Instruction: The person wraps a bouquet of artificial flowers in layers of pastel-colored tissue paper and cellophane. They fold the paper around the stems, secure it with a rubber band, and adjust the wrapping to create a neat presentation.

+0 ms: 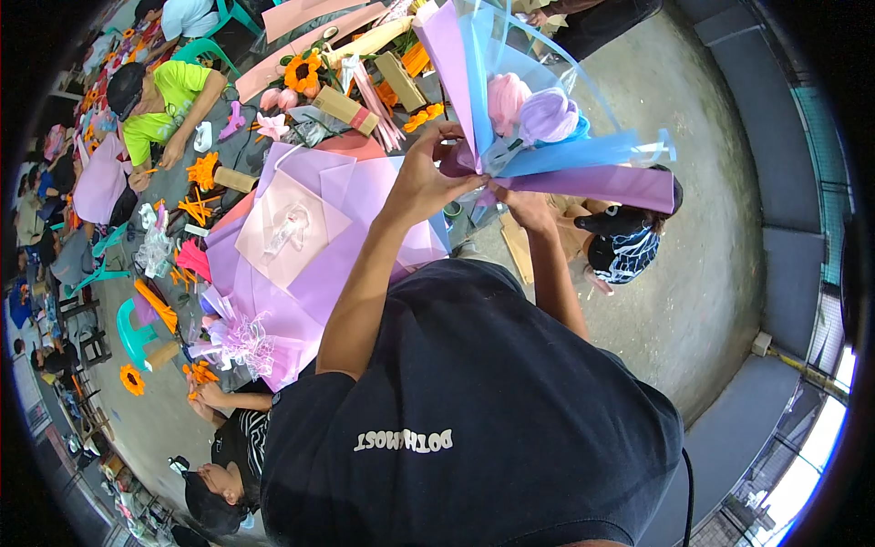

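Observation:
A small bouquet is held up in front of me, with pink and lilac pipe-cleaner flowers (548, 115) inside layers of blue wrapping sheet (547, 158) and lilac wrapping paper (595, 188). My left hand (437, 171) grips the gathered paper at its base, thumb stretched across towards the right. Close beside it, my right hand (526, 205) closes around the lower end of the wrap; its fingertips are partly hidden by the paper. Below and left, lilac and pink wrapping sheets (307, 267) cover the table, with a small clear plastic packet (287, 232) lying on them.
Orange pipe-cleaner flowers (301, 72), cardboard pieces (345, 109) and a pink glue gun (232, 119) crowd the table. A finished-looking lilac bouquet (239, 338) lies at its near edge. People work at left (164, 102), lower left (239, 437) and right (625, 239).

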`<state>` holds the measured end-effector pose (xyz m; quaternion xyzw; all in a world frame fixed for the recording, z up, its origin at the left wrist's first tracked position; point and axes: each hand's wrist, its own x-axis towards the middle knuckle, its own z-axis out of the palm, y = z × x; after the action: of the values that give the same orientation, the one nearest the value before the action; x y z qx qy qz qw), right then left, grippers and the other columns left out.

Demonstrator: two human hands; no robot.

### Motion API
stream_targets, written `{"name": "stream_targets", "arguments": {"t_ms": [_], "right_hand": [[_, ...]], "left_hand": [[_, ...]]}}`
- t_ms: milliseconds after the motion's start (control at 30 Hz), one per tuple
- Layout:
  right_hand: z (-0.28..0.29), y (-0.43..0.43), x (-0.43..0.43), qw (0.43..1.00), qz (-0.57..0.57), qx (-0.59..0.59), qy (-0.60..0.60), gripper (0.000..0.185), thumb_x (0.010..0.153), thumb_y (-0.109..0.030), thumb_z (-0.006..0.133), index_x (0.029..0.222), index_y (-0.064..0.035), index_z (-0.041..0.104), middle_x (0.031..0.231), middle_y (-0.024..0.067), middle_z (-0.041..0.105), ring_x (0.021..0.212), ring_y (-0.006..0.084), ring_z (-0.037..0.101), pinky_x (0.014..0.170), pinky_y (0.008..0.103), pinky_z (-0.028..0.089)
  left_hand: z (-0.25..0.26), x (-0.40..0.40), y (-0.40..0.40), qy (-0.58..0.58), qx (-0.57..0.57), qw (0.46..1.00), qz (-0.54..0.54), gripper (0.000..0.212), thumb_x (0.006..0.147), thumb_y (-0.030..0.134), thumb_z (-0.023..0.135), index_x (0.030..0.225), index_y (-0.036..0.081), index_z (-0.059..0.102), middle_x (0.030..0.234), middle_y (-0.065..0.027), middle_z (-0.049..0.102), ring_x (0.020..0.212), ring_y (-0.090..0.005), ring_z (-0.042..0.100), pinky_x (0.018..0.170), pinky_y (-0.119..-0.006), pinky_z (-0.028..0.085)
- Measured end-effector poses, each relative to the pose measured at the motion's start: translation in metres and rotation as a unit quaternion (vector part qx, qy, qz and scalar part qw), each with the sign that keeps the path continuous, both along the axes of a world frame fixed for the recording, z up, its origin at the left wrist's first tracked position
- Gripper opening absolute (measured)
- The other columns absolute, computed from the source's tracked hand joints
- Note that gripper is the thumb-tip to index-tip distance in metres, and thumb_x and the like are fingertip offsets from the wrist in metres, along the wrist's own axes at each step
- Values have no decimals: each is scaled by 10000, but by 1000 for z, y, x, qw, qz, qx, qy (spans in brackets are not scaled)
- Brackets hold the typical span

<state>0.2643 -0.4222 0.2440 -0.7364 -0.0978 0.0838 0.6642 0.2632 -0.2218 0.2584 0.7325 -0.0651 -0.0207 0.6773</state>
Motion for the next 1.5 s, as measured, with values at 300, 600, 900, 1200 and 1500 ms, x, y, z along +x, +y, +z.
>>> {"name": "stream_targets", "arguments": {"t_ms": [300,600,900,1200,1500], "right_hand": [[-22,-2,5,997,-17,-76,-29,335,760,-265,711,967,-12,638,945,82,653,872,210,603,819,372,492],[-23,-2,12,995,-44,-87,7,302,770,-211,708,969,6,642,886,78,651,811,200,605,770,354,504],[-61,-25,25,991,-113,-36,63,281,781,-212,716,959,-7,643,893,38,627,798,148,589,720,324,503],[-132,-59,27,979,-189,-25,75,360,774,-198,764,1036,14,638,961,49,626,847,157,580,771,324,489],[-129,-98,7,953,-242,-25,179,362,810,-181,752,1079,31,634,971,80,647,866,180,602,784,351,505]], "left_hand": [[18,-9,6,-2,36,998,-52,703,743,152,845,1328,26,475,1216,-130,615,1150,-236,608,984,-360,487],[-8,-4,5,-92,-55,993,53,465,847,-7,720,1258,23,505,1239,-110,593,1176,-207,582,1003,-355,471],[-94,-44,5,-12,-15,973,232,198,905,-85,591,1066,30,585,1061,-68,656,1007,-152,646,867,-279,497],[-194,-20,-13,97,241,949,180,194,831,61,648,1024,60,633,895,-85,691,811,-244,669,719,-382,527],[-256,36,-29,163,389,892,165,328,863,320,687,1103,96,689,903,-109,734,883,-312,697,783,-437,537]]}}
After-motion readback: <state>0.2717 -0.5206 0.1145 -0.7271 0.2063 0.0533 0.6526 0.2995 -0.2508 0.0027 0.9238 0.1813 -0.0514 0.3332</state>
